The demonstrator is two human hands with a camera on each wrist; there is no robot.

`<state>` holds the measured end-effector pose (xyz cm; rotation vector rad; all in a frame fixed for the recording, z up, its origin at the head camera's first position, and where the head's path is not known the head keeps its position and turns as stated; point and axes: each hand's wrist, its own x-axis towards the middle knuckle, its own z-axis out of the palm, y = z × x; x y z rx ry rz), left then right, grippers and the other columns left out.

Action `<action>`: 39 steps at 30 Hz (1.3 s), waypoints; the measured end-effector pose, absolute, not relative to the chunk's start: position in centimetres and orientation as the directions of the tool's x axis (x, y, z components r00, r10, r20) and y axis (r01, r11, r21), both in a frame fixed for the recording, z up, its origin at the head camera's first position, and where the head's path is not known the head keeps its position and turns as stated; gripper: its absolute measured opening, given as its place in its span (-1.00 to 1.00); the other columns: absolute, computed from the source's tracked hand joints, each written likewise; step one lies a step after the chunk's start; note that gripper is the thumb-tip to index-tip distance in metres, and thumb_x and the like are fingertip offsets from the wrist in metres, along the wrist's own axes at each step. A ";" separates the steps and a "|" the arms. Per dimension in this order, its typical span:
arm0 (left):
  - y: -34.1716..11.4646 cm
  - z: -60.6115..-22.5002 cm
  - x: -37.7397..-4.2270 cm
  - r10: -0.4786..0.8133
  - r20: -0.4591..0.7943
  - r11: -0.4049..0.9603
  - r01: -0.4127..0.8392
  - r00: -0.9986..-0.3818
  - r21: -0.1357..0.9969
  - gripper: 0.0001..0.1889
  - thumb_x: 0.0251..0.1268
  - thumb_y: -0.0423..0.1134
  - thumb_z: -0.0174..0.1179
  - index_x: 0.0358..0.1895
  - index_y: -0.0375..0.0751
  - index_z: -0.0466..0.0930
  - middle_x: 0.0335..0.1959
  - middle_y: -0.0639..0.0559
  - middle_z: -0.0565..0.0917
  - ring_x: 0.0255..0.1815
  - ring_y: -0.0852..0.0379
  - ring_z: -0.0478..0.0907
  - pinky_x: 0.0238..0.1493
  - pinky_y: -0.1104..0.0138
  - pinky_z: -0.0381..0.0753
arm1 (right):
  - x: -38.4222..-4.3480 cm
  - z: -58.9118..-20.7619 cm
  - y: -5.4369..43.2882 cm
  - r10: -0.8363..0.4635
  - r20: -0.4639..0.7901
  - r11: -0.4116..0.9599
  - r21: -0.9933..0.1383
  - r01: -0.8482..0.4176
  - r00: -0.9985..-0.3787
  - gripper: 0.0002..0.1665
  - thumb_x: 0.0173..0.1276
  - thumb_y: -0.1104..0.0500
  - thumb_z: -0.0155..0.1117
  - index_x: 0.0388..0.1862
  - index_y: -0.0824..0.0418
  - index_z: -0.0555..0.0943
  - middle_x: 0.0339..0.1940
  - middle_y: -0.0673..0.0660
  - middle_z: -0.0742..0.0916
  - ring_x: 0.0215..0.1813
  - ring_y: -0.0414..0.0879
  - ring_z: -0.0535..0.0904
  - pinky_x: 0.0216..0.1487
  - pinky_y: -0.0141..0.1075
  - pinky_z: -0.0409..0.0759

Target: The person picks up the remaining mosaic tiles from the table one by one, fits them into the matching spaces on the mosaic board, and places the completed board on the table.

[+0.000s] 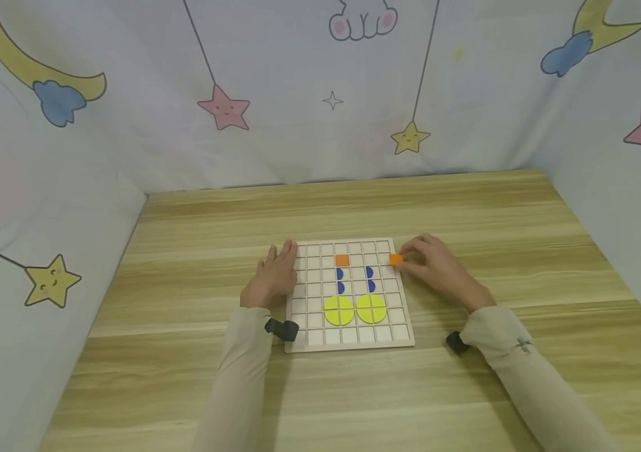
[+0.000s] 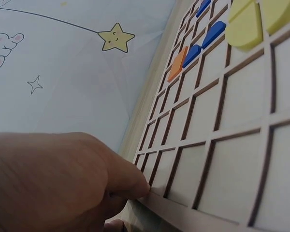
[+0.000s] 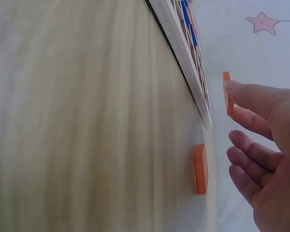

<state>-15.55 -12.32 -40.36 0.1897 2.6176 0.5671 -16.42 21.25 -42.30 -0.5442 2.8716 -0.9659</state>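
A pale wooden grid board [image 1: 348,347] lies on the table. My left hand [image 1: 274,275] rests along its left edge, fingers extended; up close in the left wrist view, the left hand [image 2: 67,176] touches the rim. Over the board's right edge, my right hand [image 1: 439,267] pinches an orange tile [image 1: 395,259] between thumb and index finger; the right wrist view shows this held tile [image 3: 228,92] edge-on. On the grid sit an orange square tile [image 1: 342,260], several blue half-round tiles [image 1: 370,272] and two yellow circles [image 1: 371,309] made of quarter pieces.
Another orange tile [image 3: 201,169] lies on the table beneath the right hand, right of the board. The wood-grain table [image 1: 184,251] stretches around the board. A patterned cloth backdrop [image 1: 297,150] rises behind it and along both sides.
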 end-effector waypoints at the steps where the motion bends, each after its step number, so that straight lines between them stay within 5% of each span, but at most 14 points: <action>1: -12.3 -40.4 -15.6 0.223 -0.404 0.905 0.035 -0.887 0.424 -0.35 0.46 -0.29 -0.29 0.54 -0.20 -0.28 0.58 -0.08 -0.29 0.56 -0.24 -0.42 0.46 -0.23 -0.25 | -16.5 -42.3 21.0 -0.351 0.051 0.740 -0.596 -0.311 -0.935 -0.64 0.27 -0.05 0.33 -0.05 0.12 0.63 0.01 0.10 0.58 0.10 0.03 0.45 0.11 -0.01 0.45; 17: -12.5 -40.5 -15.5 0.243 -0.408 0.904 0.053 -0.880 0.423 -0.36 0.47 -0.30 -0.33 0.54 -0.22 -0.29 0.58 -0.09 -0.29 0.55 -0.26 -0.41 0.46 -0.23 -0.24 | -17.7 -42.0 18.0 -0.393 0.038 0.722 -0.606 -0.334 -0.919 -0.65 0.29 -0.04 0.31 -0.04 0.13 0.62 0.03 0.10 0.60 0.15 0.03 0.45 0.22 0.00 0.42; 39: -12.6 -40.6 -15.6 0.241 -0.385 0.903 0.060 -0.891 0.426 -0.36 0.46 -0.31 -0.32 0.54 -0.22 -0.26 0.58 -0.09 -0.26 0.56 -0.25 -0.38 0.46 -0.23 -0.21 | -19.2 -41.9 14.1 -0.478 -0.034 0.756 -0.524 -0.392 -0.878 -0.70 0.23 -0.03 0.36 -0.16 0.13 0.64 -0.07 0.10 0.61 -0.01 -0.01 0.47 0.06 -0.11 0.48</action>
